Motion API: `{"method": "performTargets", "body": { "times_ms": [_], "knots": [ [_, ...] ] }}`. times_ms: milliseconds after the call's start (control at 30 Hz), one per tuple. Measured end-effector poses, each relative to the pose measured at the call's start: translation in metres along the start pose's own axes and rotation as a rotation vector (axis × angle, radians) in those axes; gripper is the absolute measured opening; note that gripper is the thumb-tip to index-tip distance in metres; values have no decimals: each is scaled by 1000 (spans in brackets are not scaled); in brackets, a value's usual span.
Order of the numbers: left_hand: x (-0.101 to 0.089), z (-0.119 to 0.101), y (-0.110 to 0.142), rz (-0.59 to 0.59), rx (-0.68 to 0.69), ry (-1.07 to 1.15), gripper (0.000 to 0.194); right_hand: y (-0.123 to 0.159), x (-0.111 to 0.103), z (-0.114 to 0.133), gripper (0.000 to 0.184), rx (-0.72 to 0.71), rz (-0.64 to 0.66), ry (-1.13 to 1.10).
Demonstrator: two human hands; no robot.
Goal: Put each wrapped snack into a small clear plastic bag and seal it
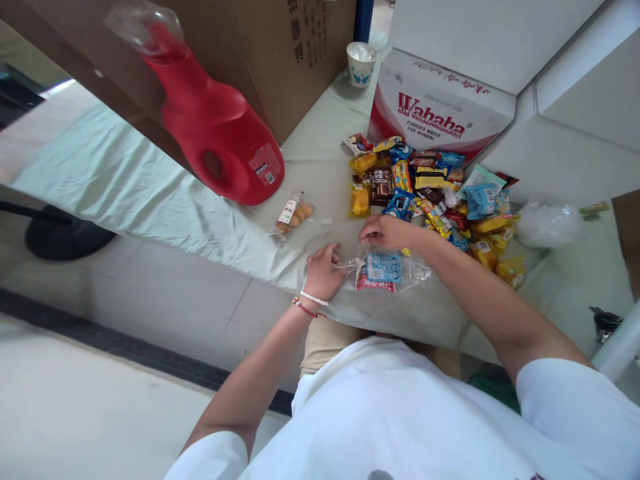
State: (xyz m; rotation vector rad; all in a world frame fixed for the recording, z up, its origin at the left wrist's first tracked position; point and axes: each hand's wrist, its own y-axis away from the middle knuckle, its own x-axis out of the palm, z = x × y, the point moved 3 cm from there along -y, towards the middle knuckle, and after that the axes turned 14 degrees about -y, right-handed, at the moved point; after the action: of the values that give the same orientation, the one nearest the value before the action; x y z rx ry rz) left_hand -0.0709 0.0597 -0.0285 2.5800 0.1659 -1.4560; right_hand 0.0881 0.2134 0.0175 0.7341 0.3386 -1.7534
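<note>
A clear plastic bag lies flat near the table's front edge, with a blue snack packet and a red one showing inside it. My left hand has its fingers curled on the bag's left end, at the opening. At the bag's upper edge, my right hand is closed in a pinch on the thin film. A small clear packet of round cookies with a white label lies beyond my left hand. Right behind my right hand spreads a pile of wrapped snacks.
A large red jug stands at the left against a brown cardboard box. At the back are a paper cup and a white Wahaha carton. A crumpled clear bag lies on the right of the green tablecloth.
</note>
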Motion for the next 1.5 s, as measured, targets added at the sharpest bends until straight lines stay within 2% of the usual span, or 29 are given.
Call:
{"method": "performTargets", "body": {
  "times_ms": [67, 100, 200, 333, 433, 533, 633, 700, 767, 833, 900, 933, 1000, 1067, 1100, 1233, 1300, 1400, 1500],
  "knots": [
    [-1, 0, -7, 30, -8, -33, 25, 11, -1, 7, 26, 7, -50, -31],
    [-1, 0, -10, 32, -18, -42, 20, 18, 2, 12, 27, 6, -85, -36],
    [-4, 0, -12, 33, -40, -35, 20, 45, 22, 35, 32, 21, -133, 18],
    [-16, 8, -5, 71, -31, 53, 17, 73, 67, 60, 41, 139, 16, 258],
    [-29, 13, 5, 86, -101, 213, 16, 78, 89, 65, 52, 190, 34, 384],
    [-31, 1, 17, 75, -185, 483, 16, 75, 101, 64, 50, 191, -18, 361],
    [-13, -32, 26, 143, -95, 630, 21, 80, 100, 61, 36, 120, -94, 219],
    [1, -52, 28, 139, 12, 558, 25, 92, 91, 59, 27, 4, -143, 27],
    [12, -64, 28, 77, 115, 407, 29, 109, 74, 53, 26, -63, -259, -186],
    [19, -69, 28, 25, 194, 269, 30, 127, 55, 41, 30, 35, -481, -251],
    [23, -69, 28, 5, 229, 181, 30, 141, 45, 28, 34, 263, -674, -106],
    [24, -68, 29, -2, 231, 145, 30, 144, 45, 23, 38, 372, -691, -7],
    [25, -68, 31, -14, 213, 68, 30, 146, 54, 14, 36, 517, -589, 121],
    [25, -69, 35, -4, 192, -39, 31, 145, 65, 11, 20, 566, -509, 129],
    [26, -71, 36, 9, 186, -105, 32, 145, 68, 13, 16, 562, -524, 114],
    [28, -84, 43, 41, 223, -354, 35, 137, 68, 34, 16, 526, -716, 50],
    [30, -90, 45, 29, 267, -423, 34, 122, 71, 47, 17, 533, -692, 26],
    [32, -87, 44, 6, 309, -401, 29, 93, 84, 55, 20, 526, -591, 23],
    [28, -69, 43, -61, 311, -152, 29, 75, 95, 45, 20, 510, -559, 20]
  ]
}}
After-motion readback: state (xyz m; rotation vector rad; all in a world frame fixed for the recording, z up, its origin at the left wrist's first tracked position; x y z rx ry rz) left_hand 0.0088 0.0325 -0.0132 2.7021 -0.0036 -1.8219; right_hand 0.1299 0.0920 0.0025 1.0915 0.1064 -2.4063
